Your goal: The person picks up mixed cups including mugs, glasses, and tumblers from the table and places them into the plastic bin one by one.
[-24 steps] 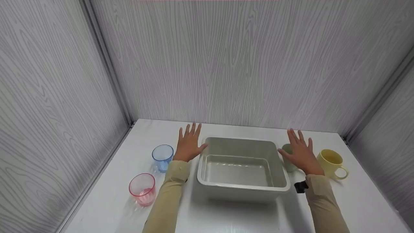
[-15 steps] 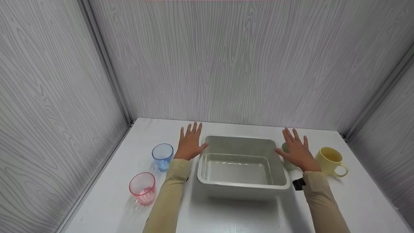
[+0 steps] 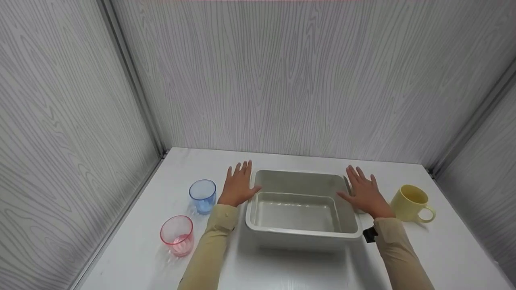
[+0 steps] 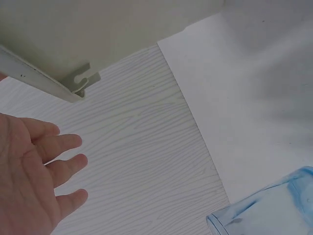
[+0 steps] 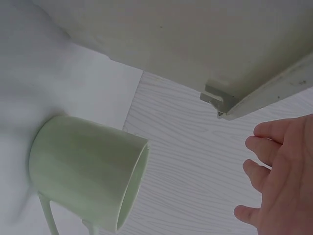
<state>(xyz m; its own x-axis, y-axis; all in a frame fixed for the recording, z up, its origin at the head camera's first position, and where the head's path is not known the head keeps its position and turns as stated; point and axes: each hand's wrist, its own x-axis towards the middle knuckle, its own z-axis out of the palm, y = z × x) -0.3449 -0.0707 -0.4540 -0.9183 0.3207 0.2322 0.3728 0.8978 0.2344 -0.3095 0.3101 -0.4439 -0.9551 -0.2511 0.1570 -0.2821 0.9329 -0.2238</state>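
A light grey plastic bin (image 3: 302,232) stands in the middle of the white table. Beside its left wall is my left hand (image 3: 236,187), fingers extended, with the thumb reaching over the rim. My right hand (image 3: 366,195) is at the opposite wall in the same way, its thumb over the inside. Whether either hand touches the bin, I cannot tell. A pale green mug (image 5: 88,166) stands just outside the bin under my right hand, mostly hidden in the head view. In the left wrist view, the bin's outer wall (image 4: 98,29) is above my fingers.
Left of my left arm stand a clear blue cup (image 3: 202,197) and, nearer, a clear pink cup (image 3: 177,235). A yellow mug (image 3: 410,203) with its handle to the right is beyond my right wrist. Wood-grain panels (image 3: 258,80) enclose the table at the back and sides.
My right hand has moved left to the bin, covering more of the green mug. The left hand has come slightly down and closer to the rim. The bin stays in place.
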